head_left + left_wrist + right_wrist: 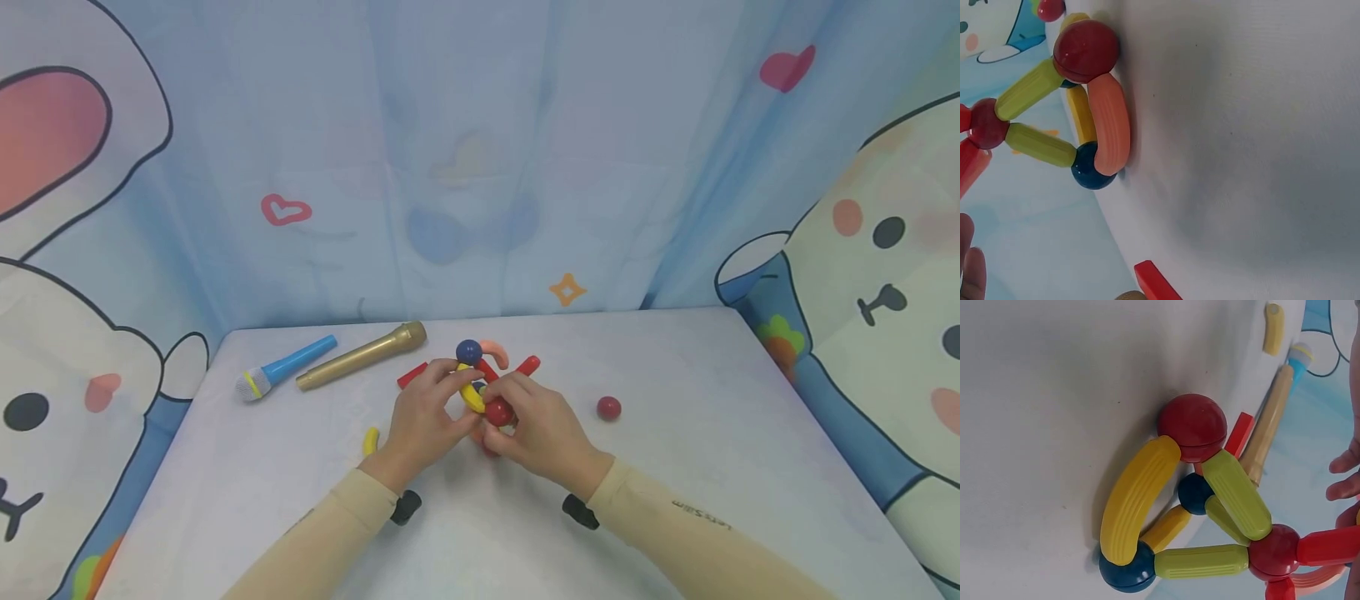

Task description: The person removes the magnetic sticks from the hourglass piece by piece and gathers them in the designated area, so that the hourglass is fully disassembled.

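Between the two hands stands a toy structure of rods and balls. My left hand point(427, 421) grips a yellow curved rod point(471, 393) near its top, just below a blue ball point(469, 352). From the other side my right hand point(540, 429) pinches a red ball point(498, 411) between thumb and fingers. Lower down, green rods point(1200, 561) run from a red ball point(1274, 552) to other balls. An orange curved rod point(1110, 125) and a yellow curved rod point(1138, 500) form part of the base at the table. The hands hide much of the upper part in the head view.
A blue toy microphone point(288, 367) and a gold microphone point(362, 357) lie at the back left. A red rod point(412, 376) and a yellow curved rod point(371, 440) lie left of the structure. One loose red ball point(609, 408) sits to the right on the white table point(697, 433).
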Motion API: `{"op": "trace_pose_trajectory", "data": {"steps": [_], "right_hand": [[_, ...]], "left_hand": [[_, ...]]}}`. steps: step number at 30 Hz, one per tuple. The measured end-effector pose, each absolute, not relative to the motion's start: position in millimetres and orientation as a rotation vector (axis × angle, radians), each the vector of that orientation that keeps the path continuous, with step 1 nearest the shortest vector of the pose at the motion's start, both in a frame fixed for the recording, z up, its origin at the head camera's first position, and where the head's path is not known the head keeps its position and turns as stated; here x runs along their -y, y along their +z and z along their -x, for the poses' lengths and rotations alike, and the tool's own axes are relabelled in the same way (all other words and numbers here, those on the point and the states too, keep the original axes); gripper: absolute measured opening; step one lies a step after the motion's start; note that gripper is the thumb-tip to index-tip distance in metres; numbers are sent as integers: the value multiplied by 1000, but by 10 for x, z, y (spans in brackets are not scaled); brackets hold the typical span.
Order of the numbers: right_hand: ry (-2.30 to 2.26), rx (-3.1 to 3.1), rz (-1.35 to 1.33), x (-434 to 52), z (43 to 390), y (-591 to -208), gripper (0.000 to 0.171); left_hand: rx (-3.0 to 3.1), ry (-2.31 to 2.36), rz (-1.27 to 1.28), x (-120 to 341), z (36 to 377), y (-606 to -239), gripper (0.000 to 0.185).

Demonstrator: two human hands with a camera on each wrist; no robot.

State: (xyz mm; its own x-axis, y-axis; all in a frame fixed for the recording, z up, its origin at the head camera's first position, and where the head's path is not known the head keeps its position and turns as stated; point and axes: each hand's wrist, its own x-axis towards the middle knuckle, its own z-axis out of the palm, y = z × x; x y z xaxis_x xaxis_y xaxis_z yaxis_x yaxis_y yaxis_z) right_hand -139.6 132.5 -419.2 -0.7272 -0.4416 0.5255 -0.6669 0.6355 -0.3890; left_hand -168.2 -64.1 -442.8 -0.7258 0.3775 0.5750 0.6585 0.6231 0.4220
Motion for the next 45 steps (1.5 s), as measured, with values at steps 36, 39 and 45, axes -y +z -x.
{"op": "trace_pose_trajectory", "data": {"steps": [36, 39, 45], "right_hand": [[814, 2428, -915, -1347, 1432, -4221, 26], [858, 2440, -915, -1367, 1427, -4227, 30], [913, 2437, -930, -1398, 1431, -4209, 26]], "left_hand": [[2371, -829, 806, 592, 1685, -4440, 48], [2374, -829, 804, 589, 1682, -4431, 48], [2388, -827, 796, 588, 1682, -4428, 49]]}}
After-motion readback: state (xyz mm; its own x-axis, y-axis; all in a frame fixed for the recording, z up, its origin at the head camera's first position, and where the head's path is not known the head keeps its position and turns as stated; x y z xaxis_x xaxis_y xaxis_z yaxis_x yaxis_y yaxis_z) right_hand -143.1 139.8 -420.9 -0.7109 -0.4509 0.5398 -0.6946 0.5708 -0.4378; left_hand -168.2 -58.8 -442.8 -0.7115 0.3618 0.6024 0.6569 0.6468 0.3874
